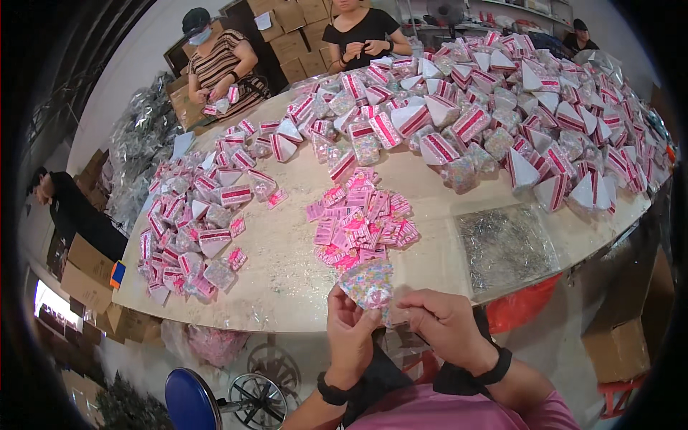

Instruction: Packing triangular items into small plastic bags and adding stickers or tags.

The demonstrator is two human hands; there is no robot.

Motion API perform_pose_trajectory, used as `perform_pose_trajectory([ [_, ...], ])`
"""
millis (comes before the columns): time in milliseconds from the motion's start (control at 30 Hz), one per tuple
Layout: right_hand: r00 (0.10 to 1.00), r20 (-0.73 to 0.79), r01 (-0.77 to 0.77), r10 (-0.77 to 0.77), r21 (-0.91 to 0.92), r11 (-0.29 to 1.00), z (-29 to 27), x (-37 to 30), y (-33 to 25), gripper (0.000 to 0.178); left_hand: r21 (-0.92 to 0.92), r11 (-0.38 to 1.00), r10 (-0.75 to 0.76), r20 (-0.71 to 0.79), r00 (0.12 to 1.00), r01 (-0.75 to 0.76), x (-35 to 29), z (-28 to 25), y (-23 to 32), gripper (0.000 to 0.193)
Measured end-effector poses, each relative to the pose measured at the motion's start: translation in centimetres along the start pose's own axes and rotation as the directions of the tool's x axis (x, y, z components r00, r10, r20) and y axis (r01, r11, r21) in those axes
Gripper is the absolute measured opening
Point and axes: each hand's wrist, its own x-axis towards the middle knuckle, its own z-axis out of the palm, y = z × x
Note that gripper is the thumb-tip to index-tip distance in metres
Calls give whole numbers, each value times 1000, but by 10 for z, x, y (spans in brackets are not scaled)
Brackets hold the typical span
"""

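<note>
At the table's near edge, my left hand (349, 337) grips a wedge-shaped cake-slice ornament (367, 282) by its lower end. Multicoloured sprinkles cover its top, and a pale pink swirl sits near my thumb. My right hand (450, 324) is closed just to the right of the ornament, thumb against the fingers. Whatever is pinched there is too small to make out. Just beyond the ornament lies a heap of pink printed card tags (365, 222).
A big pile of cake-slice ornaments (469, 122) covers the far and right table; a smaller pile (190, 240) lies left, some with tags. A clear sheet with glitter (505, 247) is at right. Co-workers (222, 64) stand across the table. A blue stool (192, 401) is below left.
</note>
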Motion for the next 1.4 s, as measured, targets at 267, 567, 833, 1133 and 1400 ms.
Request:
perform_pose_trajectory([
  [267, 982, -2, 184, -190, -243, 952, 7, 2, -2, 15, -49, 999, 18, 21, 1000, -17, 1, -2, -1, 67],
  [567, 980, 10, 192, -198, -299, 935, 7, 3, -5, 16, -83, 996, 17, 63, 998, -12, 1, -4, -5, 69],
  [833, 977, 7, 203, -211, -315, 927, 4, 4, -4, 14, -54, 996, 70, 72, 995, -66, 1, -1, -6, 73],
  [1133, 980, 12, 191, -199, -347, 918, 2, 3, -1, 14, 16, 993, 116, 99, 988, -118, 0, 2, -4, 72],
  [1400, 974, 22, 217, -224, -363, 906, 3, 3, 1, 14, 28, 993, 110, 102, 989, -113, -1, 0, -4, 72],
])
